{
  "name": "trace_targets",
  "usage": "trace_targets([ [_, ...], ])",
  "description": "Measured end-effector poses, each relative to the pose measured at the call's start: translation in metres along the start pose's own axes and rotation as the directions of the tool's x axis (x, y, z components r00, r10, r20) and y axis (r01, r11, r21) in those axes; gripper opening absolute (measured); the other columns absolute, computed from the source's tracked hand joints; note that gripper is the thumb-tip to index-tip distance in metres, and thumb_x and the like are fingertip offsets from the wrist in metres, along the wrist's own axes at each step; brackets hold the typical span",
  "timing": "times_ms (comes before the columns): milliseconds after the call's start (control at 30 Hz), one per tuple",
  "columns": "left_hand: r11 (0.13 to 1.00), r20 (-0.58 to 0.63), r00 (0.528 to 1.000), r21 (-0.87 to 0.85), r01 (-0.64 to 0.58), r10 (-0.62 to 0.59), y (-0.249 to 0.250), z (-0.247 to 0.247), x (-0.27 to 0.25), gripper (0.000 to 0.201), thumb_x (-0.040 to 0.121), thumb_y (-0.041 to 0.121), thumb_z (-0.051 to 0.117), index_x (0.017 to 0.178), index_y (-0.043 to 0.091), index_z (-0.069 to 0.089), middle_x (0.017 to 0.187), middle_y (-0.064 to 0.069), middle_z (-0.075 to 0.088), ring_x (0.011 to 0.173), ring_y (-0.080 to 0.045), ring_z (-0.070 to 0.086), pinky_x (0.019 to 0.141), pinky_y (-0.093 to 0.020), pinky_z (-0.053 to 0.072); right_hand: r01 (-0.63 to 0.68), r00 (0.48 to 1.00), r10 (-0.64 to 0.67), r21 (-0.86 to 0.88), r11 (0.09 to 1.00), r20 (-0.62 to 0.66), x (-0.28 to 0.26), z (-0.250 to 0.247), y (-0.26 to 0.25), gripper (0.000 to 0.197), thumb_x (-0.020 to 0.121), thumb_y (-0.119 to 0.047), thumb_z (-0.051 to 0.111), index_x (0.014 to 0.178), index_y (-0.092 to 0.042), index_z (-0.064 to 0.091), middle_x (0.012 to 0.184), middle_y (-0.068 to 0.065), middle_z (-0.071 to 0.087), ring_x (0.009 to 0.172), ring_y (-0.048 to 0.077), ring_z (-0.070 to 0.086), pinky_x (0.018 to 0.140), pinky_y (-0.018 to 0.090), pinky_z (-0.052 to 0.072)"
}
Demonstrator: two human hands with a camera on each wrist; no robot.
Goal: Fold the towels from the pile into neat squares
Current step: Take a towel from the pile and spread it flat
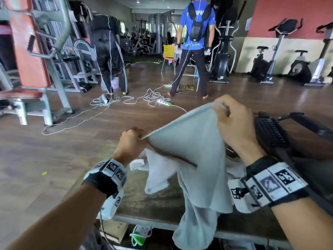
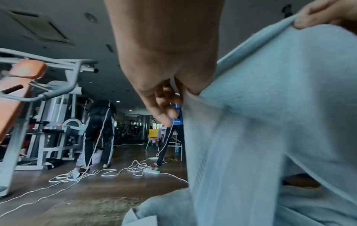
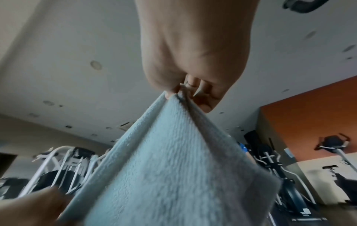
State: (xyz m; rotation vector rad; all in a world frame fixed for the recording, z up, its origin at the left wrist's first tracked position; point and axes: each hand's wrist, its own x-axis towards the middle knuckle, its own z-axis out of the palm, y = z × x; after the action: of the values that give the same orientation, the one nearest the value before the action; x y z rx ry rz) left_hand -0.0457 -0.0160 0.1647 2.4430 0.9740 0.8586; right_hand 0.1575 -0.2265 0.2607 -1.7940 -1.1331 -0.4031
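The fingers (image 3: pixel 203 97) of the right hand (image 1: pixel 234 123) were pinched on one corner of a pale blue-grey terry towel (image 1: pixel 194 150), its looped pile soft and its hemmed edge flat and ribbed. The left hand (image 1: pixel 130 145) had its fingers (image 2: pixel 164 107) curled round the same hem further along, so the edge ran taut and slanting between the two grips, the right end higher. Below that edge the cloth hung in a broad triangular drape, creased down the middle, its lower tail falling over the near rim of the dark, worn wooden worktop (image 1: pixel 153 201). Beneath the lifted towel, on the worktop, lay a crumpled heap of further pale towels (image 1: pixel 158 170), limp and rumpled. Both wrists bore black straps with white blocks printed in square black patterns. To the right of the towel sat a black perforated plastic crate (image 1: pixel 270 132). Beyond the towel, on the glossy brown plank floor, white cables (image 1: pixel 126 101) lay in loops around a white power strip (image 1: pixel 164 101), and two people stood with their backs turned among grey steel gym machines
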Motion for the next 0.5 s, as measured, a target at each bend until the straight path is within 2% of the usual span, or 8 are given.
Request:
trace_targets([
  [33,0.997,-0.003,0.997,-0.01,0.072,-0.072,-0.007,-0.003,0.001,0.007,0.074,0.019,0.072,0.068,0.017,0.072,0.062,-0.002,0.064,0.065,-0.012,0.065,0.059,-0.022,0.046,-0.012,0.998,0.013,0.009,1.0,-0.056,0.006,-0.002,0.01,0.008,0.093,-0.028,0.055,0.094,-0.023,0.061,0.078,-0.002,0.067,0.079,0.03,0.061,0.073,0.045,0.053],
  [100,0.982,-0.008,0.983,-0.052,0.181,-0.181,-0.015,-0.007,0.006,0.024,0.081,0.02,0.072,0.058,0.02,0.067,0.052,0.003,0.062,0.052,0.008,0.055,0.051,-0.011,0.039,-0.081,0.992,0.081,0.003,0.997,-0.099,0.016,-0.002,0.032,0.008,0.093,-0.023,0.055,0.093,-0.02,0.063,0.08,0.001,0.068,0.08,0.03,0.062,0.075,0.046,0.054],
  [167,0.959,0.034,0.972,-0.157,0.236,-0.233,-0.013,-0.01,0.011,0.029,0.088,0.017,0.065,0.059,0.021,0.066,0.045,0.013,0.06,0.047,0.011,0.05,0.051,-0.01,0.039,-0.206,0.979,0.206,-0.033,0.978,-0.013,0.018,0.005,0.049,0.009,0.093,-0.017,0.054,0.094,-0.022,0.062,0.084,-0.001,0.068,0.088,0.029,0.064,0.081,0.043,0.054],
  [233,0.887,0.132,0.966,-0.385,0.256,-0.222,-0.001,-0.012,0.012,0.028,0.092,0.012,0.061,0.067,0.02,0.071,0.052,0.015,0.06,0.051,0.004,0.052,0.058,-0.016,0.046,-0.269,0.955,0.272,-0.043,0.962,0.122,0.009,0.018,0.055,0.018,0.092,-0.012,0.057,0.103,-0.025,0.064,0.097,-0.003,0.069,0.094,0.024,0.065,0.088,0.036,0.052],
  [300,0.847,0.193,0.969,-0.479,0.229,-0.153,0.016,-0.014,0.014,0.031,0.094,0.009,0.06,0.067,0.019,0.073,0.056,0.014,0.06,0.053,-0.001,0.052,0.056,-0.017,0.046,-0.252,0.935,0.244,0.001,0.968,0.259,-0.007,0.035,0.048,0.03,0.09,-0.012,0.066,0.117,-0.023,0.063,0.114,-0.003,0.068,0.101,0.019,0.065,0.093,0.032,0.05],
  [367,0.873,0.214,0.974,-0.459,0.164,-0.071,0.031,-0.011,0.017,0.028,0.095,0.01,0.059,0.071,0.015,0.073,0.054,0.015,0.057,0.05,0.003,0.047,0.05,-0.013,0.041,-0.197,0.896,0.152,0.067,0.978,0.418,-0.024,0.053,0.035,0.042,0.088,-0.017,0.071,0.128,-0.025,0.059,0.125,-0.002,0.065,0.111,0.017,0.062,0.091,0.024,0.046],
  [433,0.884,0.271,0.961,-0.46,0.08,0.055,0.046,-0.008,0.02,0.019,0.096,0.008,0.058,0.084,0.002,0.071,0.066,0.009,0.061,0.058,0.001,0.05,0.056,-0.013,0.043,-0.131,0.843,0.054,0.108,0.985,0.535,-0.036,0.07,0.019,0.048,0.088,-0.024,0.073,0.132,-0.027,0.055,0.123,-0.002,0.064,0.111,0.016,0.06,0.082,0.017,0.041],
  [500,0.899,0.345,0.919,-0.437,-0.024,0.192,0.05,-0.006,0.021,0.012,0.094,0.002,0.059,0.09,-0.005,0.067,0.077,-0.003,0.064,0.068,-0.002,0.052,0.064,-0.015,0.044,0.017,0.844,-0.054,0.075,0.997,0.534,-0.041,0.085,0.009,0.042,0.084,-0.034,0.076,0.122,-0.025,0.061,0.112,-0.005,0.061,0.105,0.015,0.054,0.083,0.022,0.036],
])
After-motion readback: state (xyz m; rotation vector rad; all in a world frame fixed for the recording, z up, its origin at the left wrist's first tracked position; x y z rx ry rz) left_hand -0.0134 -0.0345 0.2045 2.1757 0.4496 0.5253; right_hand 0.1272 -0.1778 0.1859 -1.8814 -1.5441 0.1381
